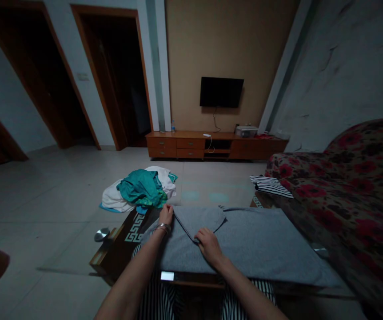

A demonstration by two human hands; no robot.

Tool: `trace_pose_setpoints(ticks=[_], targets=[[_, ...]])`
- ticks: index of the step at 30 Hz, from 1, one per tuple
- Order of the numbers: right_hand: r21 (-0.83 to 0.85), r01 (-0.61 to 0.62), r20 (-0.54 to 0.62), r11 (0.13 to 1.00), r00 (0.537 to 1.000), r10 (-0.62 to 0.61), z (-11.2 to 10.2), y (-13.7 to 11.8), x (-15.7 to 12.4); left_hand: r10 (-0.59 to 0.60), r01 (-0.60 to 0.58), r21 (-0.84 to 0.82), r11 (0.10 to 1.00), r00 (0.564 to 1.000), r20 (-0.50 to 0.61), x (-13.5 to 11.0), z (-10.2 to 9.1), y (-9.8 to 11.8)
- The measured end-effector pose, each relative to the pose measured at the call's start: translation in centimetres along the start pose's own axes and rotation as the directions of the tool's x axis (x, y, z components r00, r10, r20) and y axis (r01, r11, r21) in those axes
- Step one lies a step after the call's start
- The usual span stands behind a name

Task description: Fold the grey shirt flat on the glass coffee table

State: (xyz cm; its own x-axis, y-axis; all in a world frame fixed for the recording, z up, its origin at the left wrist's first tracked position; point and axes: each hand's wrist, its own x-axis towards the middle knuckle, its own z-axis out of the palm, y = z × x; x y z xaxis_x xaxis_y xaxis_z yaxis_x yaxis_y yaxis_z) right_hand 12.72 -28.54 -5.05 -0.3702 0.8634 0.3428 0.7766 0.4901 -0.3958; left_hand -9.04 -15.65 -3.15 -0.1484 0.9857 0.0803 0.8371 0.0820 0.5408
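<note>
A grey garment lies spread over the low coffee table in front of me. One part of it is folded inward near its far left edge. My left hand, with a bracelet on the wrist, pinches the far left corner of the fold. My right hand presses down with curled fingers on the near edge of the folded part. A heap of teal and white clothes sits at the table's far left end, just beyond my left hand.
A black-and-white striped cloth lies at the far right of the table beside a floral sofa. A small lit screen sits at the table's near edge. A TV cabinet stands against the far wall, with tiled floor between.
</note>
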Motion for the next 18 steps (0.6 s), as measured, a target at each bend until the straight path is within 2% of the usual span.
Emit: trace_pose_setpoints(ticks=[3, 6, 8, 9, 11, 13, 15, 18], targets=[[0.039, -0.008, 0.0, 0.999, 1.0, 0.008, 0.0, -0.2, -0.2, -0.087, 0.087, -0.006, 0.996, 0.996, -0.021, 0.4, 0.4, 1.2], [0.141, -0.016, -0.045, 0.99, 0.999, 0.023, -1.0, 1.2, 0.5, -0.122, 0.122, 0.014, 0.992, 0.991, -0.054, 0.4, 1.1, 2.0], [0.162, -0.141, -0.139, 0.977, 0.977, 0.164, -2.2, 3.6, 1.6, -0.114, 0.117, 0.038, 0.992, 0.99, -0.083, 0.2, 1.5, 2.1], [0.151, -0.257, -0.177, 0.955, 0.943, 0.281, -2.9, 5.1, 2.3, -0.099, 0.104, 0.05, 0.993, 0.991, -0.094, 0.1, 1.7, 2.1], [0.116, -0.493, -0.203, 0.862, 0.838, 0.507, -4.0, 8.5, 3.9, -0.069, 0.077, 0.068, 0.995, 0.992, -0.109, 0.0, 2.1, 1.8], [0.093, -0.642, -0.17, 0.761, 0.743, 0.648, -4.5, 11.6, 5.6, -0.038, 0.048, 0.086, 0.995, 0.992, -0.12, 0.1, 2.3, 1.5], [0.1, -0.688, -0.126, 0.719, 0.708, 0.695, -4.4, 13.7, 7.2, -0.01, 0.025, 0.107, 0.994, 0.99, -0.141, 0.3, 2.6, 1.1], [0.118, -0.704, -0.073, 0.7, 0.697, 0.714, -3.5, 14.7, 8.9, 0.017, 0.004, 0.125, 0.992, 0.986, -0.166, 0.7, 3.0, 0.7]])
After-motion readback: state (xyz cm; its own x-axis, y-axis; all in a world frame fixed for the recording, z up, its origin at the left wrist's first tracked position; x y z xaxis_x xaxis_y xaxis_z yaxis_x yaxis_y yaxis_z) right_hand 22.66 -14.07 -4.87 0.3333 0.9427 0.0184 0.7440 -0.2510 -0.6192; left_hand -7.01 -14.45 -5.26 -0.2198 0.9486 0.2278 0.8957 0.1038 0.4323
